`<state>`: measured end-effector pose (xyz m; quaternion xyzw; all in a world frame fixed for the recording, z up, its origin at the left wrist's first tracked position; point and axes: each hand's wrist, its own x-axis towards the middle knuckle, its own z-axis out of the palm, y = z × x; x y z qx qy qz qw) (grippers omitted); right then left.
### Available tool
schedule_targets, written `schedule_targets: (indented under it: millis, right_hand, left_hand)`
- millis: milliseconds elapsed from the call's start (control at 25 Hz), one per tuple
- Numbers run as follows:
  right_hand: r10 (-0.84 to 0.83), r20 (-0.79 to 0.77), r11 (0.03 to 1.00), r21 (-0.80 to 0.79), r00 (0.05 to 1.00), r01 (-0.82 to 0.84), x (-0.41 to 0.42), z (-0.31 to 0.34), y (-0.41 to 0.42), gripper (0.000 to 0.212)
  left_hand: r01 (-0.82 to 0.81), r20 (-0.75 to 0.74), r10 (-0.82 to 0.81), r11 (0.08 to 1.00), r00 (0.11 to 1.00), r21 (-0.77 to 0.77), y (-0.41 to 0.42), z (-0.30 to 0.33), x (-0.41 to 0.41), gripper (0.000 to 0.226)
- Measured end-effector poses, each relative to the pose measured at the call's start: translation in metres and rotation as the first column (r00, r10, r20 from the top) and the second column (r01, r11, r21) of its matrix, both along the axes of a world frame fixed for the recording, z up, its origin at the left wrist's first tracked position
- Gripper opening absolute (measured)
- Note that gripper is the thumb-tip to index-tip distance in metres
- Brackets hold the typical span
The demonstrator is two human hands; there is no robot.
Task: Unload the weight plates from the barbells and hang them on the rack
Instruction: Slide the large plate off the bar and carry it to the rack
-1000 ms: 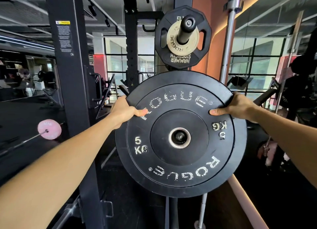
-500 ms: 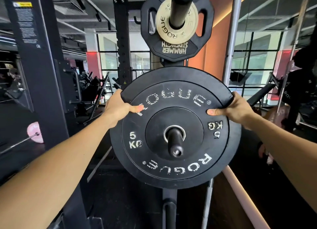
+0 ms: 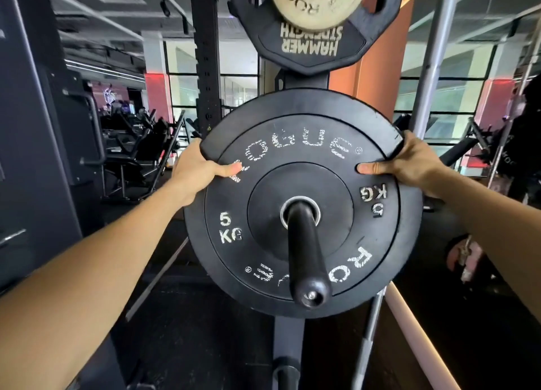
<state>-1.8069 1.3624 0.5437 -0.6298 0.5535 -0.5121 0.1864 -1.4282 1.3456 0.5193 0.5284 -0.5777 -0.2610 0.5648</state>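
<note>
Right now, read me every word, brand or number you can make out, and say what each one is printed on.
"ROGUE", twice: bumper plate, on the storage peg.
"5 KG", twice: same bumper plate.
"HAMMER STRENGTH", upside down: black grip plate above.
"ROG", cut off by the frame: tan small plate.
Nothing else can be read.

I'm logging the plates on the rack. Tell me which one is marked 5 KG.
The large black Rogue plate on the lower peg, gripped by both hands. The plates above are a black Hammer Strength plate and a small cream one, showing no 5 KG mark.
</note>
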Motion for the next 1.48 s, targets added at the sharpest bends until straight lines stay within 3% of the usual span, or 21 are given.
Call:
schedule_targets:
  millis: [400,520,600,680,760,880,1080,1480]
  right_hand:
    - [-0.06,0.0,0.997,-0.051,0.998,0.06,0.0,-0.009,0.003,0.092]
    - [-0.216,-0.078,0.976,-0.008,0.973,0.216,0.009,-0.009,0.009,0.092]
    - [-0.384,-0.266,0.917,0.005,0.884,0.399,0.02,-0.008,0.021,0.093]
    - [-0.447,-0.385,0.877,-0.011,0.808,0.48,0.029,-0.011,0.033,0.107]
    - [-0.408,-0.41,0.897,-0.015,0.816,0.441,0.035,-0.012,0.048,0.114]
    - [-0.328,-0.457,0.93,-0.001,0.827,0.369,0.034,-0.007,0.072,0.106]
    - [-0.198,-0.484,0.963,0.067,0.853,0.262,0.044,0.005,0.122,0.088]
    - [0.13,-0.421,0.985,0.158,0.898,-0.068,0.14,0.035,0.189,0.08]
  left_hand:
    - [-0.017,-0.007,0.016,0.999,1.0,-0.045,0.003,-0.001,0.0,0.07]
    - [-0.027,0.021,0.028,0.999,0.999,-0.028,0.005,-0.002,-0.001,0.071]
    - [-0.111,0.167,0.106,0.994,0.98,0.019,0.015,0.005,-0.005,0.073]
    - [-0.248,0.405,0.212,0.968,0.89,0.04,0.031,0.011,-0.01,0.079]
    - [-0.258,0.514,0.21,0.966,0.831,0.023,0.049,0.01,-0.01,0.081]
    - [-0.135,0.569,0.068,0.988,0.819,0.075,0.072,0.006,0.005,0.09]
    - [-0.015,0.647,-0.081,0.99,0.758,0.142,0.13,0.015,0.028,0.072]
    - [-0.098,0.607,-0.024,0.981,0.794,0.168,0.25,0.058,0.123,0.057]
